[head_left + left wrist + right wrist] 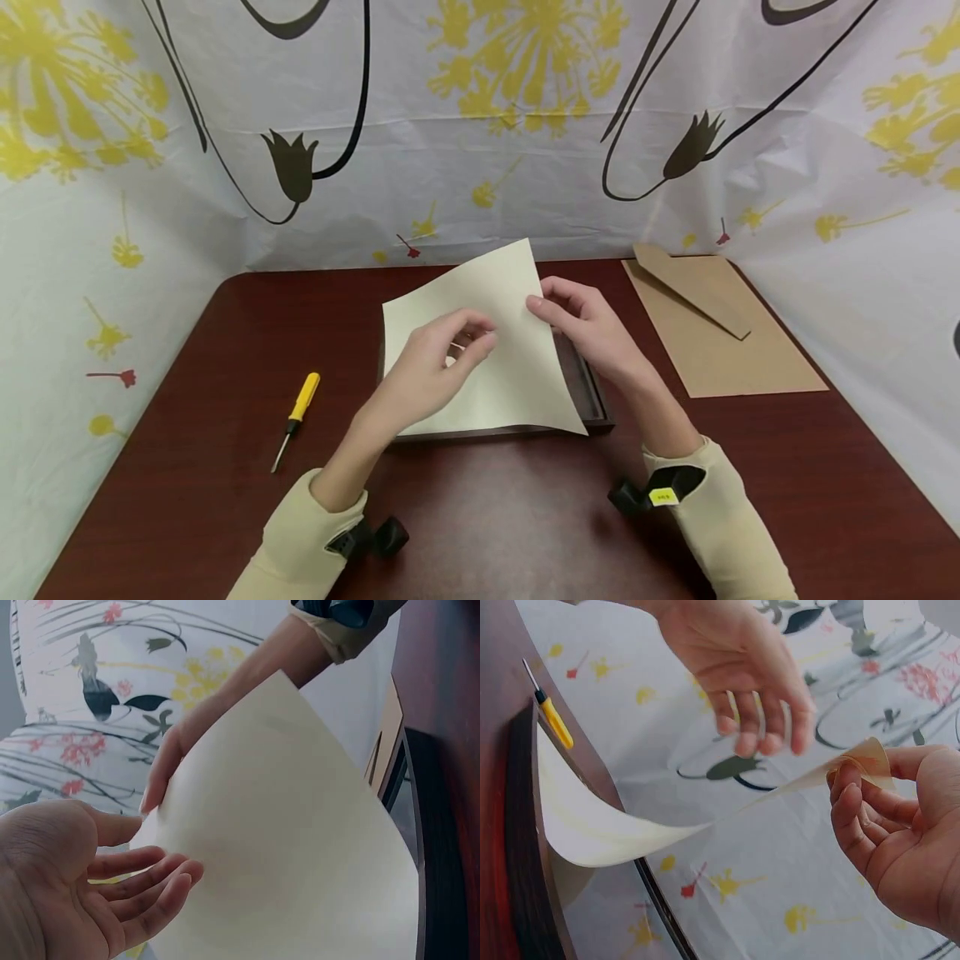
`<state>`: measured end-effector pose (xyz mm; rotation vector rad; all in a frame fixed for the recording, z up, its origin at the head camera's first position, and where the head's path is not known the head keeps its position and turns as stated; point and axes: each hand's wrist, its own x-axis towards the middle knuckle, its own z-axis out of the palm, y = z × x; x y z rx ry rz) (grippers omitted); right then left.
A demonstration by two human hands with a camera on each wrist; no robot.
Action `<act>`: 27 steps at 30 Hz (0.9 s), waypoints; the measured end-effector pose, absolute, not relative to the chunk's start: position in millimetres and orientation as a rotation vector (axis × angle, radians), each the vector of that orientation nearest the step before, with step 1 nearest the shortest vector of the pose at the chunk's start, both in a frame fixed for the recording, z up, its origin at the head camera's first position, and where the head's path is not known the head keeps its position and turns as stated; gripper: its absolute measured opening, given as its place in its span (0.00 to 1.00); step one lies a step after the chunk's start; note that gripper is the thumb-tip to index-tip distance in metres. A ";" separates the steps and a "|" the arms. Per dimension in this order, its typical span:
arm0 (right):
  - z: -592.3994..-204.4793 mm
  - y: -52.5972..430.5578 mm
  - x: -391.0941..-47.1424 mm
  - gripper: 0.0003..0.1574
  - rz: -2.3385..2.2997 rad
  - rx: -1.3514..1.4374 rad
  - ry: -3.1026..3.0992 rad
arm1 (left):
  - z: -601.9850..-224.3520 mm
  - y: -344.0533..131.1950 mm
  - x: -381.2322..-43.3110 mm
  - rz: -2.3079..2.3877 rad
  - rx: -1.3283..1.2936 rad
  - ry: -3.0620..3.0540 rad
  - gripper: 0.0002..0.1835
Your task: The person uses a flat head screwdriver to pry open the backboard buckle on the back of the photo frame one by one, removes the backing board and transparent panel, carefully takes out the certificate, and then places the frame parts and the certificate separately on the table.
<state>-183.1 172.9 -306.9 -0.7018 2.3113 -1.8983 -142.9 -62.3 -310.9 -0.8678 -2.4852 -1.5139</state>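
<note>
A cream sheet of paper [517, 375] slants up over a dark picture frame [600, 426], its near edge low along the frame and its far right corner raised. My right hand [592, 325] pinches the sheet's right edge between thumb and fingers; in the right wrist view the paper [630, 836] bends in a curve up to that pinch. Above the middle of the sheet hovers my left hand [431, 362], fingers loosely bent, thumb apart from them. In the left wrist view nothing sits in that left hand [82, 885]. The sheet hides most of the frame's inside.
To the right lies a brown backing board [780, 367] with a fold-out stand leg [697, 292] on it. A yellow-handled screwdriver [303, 396] lies left of the frame on the dark red table [195, 417]. A patterned white cloth [480, 217] hangs around the table's back and sides.
</note>
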 end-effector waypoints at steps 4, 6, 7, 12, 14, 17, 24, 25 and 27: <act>-303.4 163.9 -175.1 0.11 -1.909 -0.782 2.308 | -307.7 -54.5 -133.3 -1.529 -0.850 -2.428 0.11; -302.0 160.7 -171.4 0.10 -1.899 -0.816 2.329 | -307.0 -51.3 -129.7 -1.541 -0.836 -2.402 0.12; -301.3 159.3 -169.5 0.09 -1.896 -0.831 2.334 | -306.6 -50.0 -128.1 -1.546 -0.829 -2.393 0.12; -298.8 155.1 -162.3 0.08 -1.900 -0.878 2.339 | -304.8 -45.4 -121.5 -1.590 -0.820 -2.345 0.16; -298.3 154.7 -160.8 0.10 -1.913 -0.908 2.310 | -303.9 -44.2 -119.5 -1.597 -0.816 -2.337 0.17; -297.9 154.6 -159.4 0.12 -1.926 -0.963 2.274 | -302.4 -43.3 -116.8 -1.596 -0.804 -2.335 0.17; -295.4 150.6 -151.4 0.12 -1.924 -1.118 2.305 | -299.7 -43.1 -112.6 -1.619 -0.790 -2.267 0.17; -295.3 149.9 -150.3 0.14 -1.918 -1.145 2.326 | -299.3 -43.0 -112.1 -1.624 -0.791 -2.249 0.17; -295.4 148.3 -148.6 0.16 -1.917 -1.189 2.362 | -298.7 -42.7 -111.2 -1.633 -0.788 -2.217 0.18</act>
